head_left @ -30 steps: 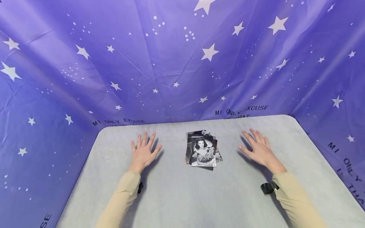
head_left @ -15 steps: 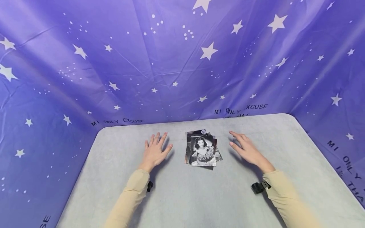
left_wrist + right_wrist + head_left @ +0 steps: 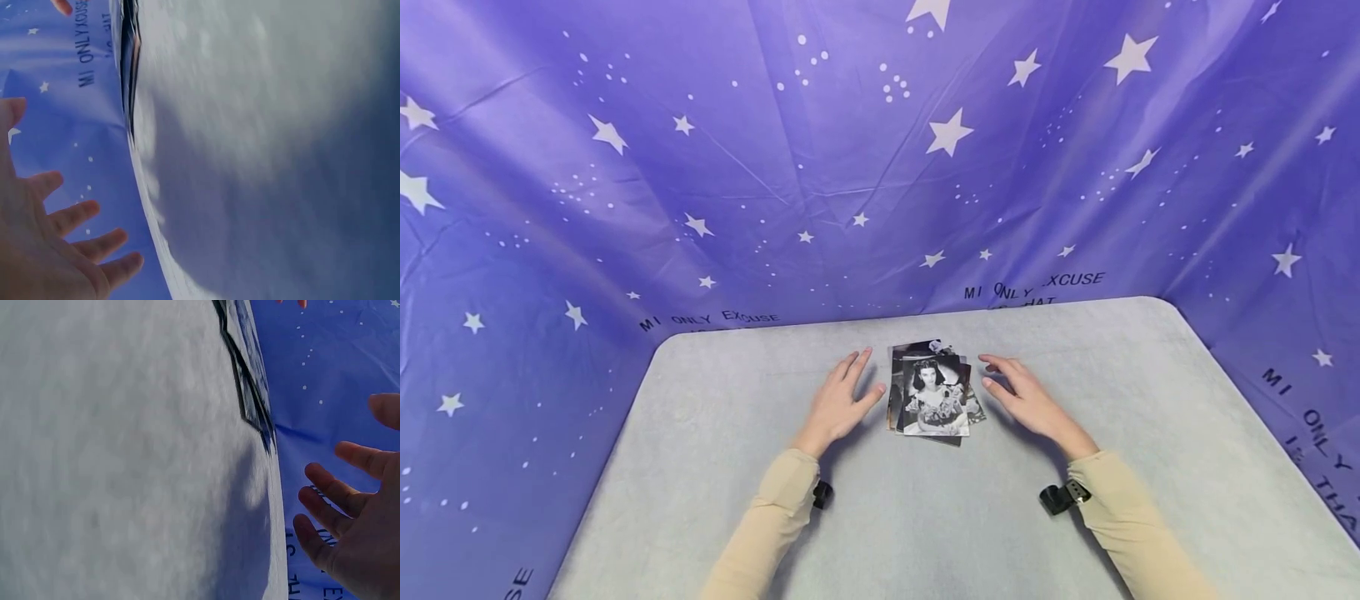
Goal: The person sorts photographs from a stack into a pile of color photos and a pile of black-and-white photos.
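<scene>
A loose stack of photo prints (image 3: 936, 404) lies flat near the middle of the table, its edges uneven. The top print is black and white and shows a dark-haired person in a ruffled dress. Just left of the stack is my left hand (image 3: 838, 404), fingers extended and thumb toward the prints, holding nothing. On the other side, my right hand (image 3: 1032, 406) hovers with its fingers loosely extended, close to the stack's right edge but apart from it. Both wrist views show the stack edge-on, with spread fingers of the left hand (image 3: 56, 237) and the right hand (image 3: 356, 512) beside it.
The grey table (image 3: 925, 525) has rounded far corners. A purple curtain (image 3: 850, 150) with white stars and printed lettering hangs behind and at both sides of it. Black wrist straps (image 3: 1060, 498) sit at the cuffs of the beige sleeves.
Both hands have moved inward, the left one rightward and the right one leftward, and now flank the photo stack closely. The prints have stayed in place.
</scene>
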A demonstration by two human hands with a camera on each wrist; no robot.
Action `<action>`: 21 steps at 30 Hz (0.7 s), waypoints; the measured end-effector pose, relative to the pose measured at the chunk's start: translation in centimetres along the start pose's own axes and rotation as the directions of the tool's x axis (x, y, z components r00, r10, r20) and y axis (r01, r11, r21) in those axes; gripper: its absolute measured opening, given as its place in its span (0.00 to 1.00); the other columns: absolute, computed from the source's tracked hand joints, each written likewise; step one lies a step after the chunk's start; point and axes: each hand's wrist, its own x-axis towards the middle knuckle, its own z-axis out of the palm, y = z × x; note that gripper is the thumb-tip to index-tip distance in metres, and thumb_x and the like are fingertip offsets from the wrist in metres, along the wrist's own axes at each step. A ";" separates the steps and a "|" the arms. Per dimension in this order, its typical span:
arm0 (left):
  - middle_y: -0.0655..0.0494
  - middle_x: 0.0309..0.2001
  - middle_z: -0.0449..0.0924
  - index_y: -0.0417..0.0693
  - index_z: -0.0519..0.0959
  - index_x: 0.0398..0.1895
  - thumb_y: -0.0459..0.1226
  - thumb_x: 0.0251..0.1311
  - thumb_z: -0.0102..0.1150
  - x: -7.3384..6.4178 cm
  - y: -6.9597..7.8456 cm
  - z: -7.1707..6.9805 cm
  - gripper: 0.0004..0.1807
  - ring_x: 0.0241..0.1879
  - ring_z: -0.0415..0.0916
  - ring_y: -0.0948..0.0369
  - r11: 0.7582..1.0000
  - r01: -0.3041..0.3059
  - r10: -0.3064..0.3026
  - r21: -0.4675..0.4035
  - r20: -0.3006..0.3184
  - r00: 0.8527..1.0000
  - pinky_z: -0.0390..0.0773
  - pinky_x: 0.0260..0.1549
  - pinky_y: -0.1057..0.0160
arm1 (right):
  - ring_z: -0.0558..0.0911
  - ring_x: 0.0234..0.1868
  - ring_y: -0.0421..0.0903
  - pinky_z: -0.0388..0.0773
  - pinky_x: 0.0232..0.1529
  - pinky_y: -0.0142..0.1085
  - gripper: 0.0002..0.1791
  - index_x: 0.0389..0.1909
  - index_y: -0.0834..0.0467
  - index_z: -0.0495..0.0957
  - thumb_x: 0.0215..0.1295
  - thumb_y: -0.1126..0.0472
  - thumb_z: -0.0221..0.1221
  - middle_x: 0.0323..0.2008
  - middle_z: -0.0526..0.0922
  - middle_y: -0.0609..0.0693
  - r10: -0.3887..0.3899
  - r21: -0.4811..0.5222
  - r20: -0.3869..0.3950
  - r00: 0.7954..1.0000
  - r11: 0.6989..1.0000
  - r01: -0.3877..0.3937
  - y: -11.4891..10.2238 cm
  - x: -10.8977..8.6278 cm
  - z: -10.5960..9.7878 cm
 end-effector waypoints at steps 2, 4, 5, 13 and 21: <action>0.42 0.72 0.55 0.54 0.53 0.76 0.59 0.65 0.47 0.0 0.4 0.3 0.40 0.68 0.56 0.42 0.999 -0.004 0.004 -0.033 0.004 1.000 0.57 0.63 0.42 | 0.71 0.56 0.62 0.64 0.58 0.59 0.27 0.67 0.65 0.64 0.72 0.56 0.53 0.55 0.74 0.65 0.002 0.006 -0.010 1.000 1.000 -0.002 -0.2 0.1 0.2; 0.42 0.72 0.55 0.54 0.52 0.76 0.59 0.64 0.48 -0.1 0.7 0.4 0.41 0.68 0.56 0.42 0.998 -0.002 0.003 -0.069 0.006 1.000 0.57 0.63 0.41 | 0.73 0.55 0.62 0.65 0.58 0.58 0.27 0.66 0.65 0.65 0.71 0.57 0.54 0.54 0.75 0.65 0.000 0.013 -0.019 1.000 1.000 0.000 -0.5 0.1 0.3; 0.42 0.71 0.56 0.54 0.52 0.76 0.59 0.64 0.49 -0.1 0.9 0.5 0.41 0.68 0.56 0.42 0.996 -0.002 0.002 -0.089 0.005 1.000 0.57 0.63 0.41 | 0.73 0.55 0.62 0.65 0.58 0.58 0.28 0.66 0.65 0.65 0.70 0.57 0.55 0.54 0.75 0.65 0.000 0.015 -0.023 1.000 1.000 0.000 -0.6 0.1 0.4; 0.42 0.71 0.58 0.52 0.52 0.77 0.56 0.64 0.52 -0.3 2.1 1.1 0.42 0.68 0.57 0.44 0.979 -0.003 0.011 -0.205 0.034 0.999 0.57 0.62 0.41 | 0.75 0.52 0.61 0.67 0.57 0.57 0.28 0.64 0.68 0.67 0.66 0.61 0.60 0.50 0.77 0.64 -0.007 0.038 -0.023 1.000 0.999 0.008 -0.8 0.3 1.2; 0.39 0.69 0.59 0.48 0.52 0.76 0.57 0.63 0.53 -0.6 3.1 1.8 0.44 0.67 0.58 0.43 0.969 -0.003 0.019 -0.247 0.061 0.998 0.58 0.62 0.41 | 0.78 0.46 0.57 0.73 0.52 0.54 0.27 0.62 0.69 0.69 0.61 0.69 0.61 0.45 0.79 0.62 -0.029 0.073 0.000 1.000 0.997 0.029 -1.0 0.5 2.1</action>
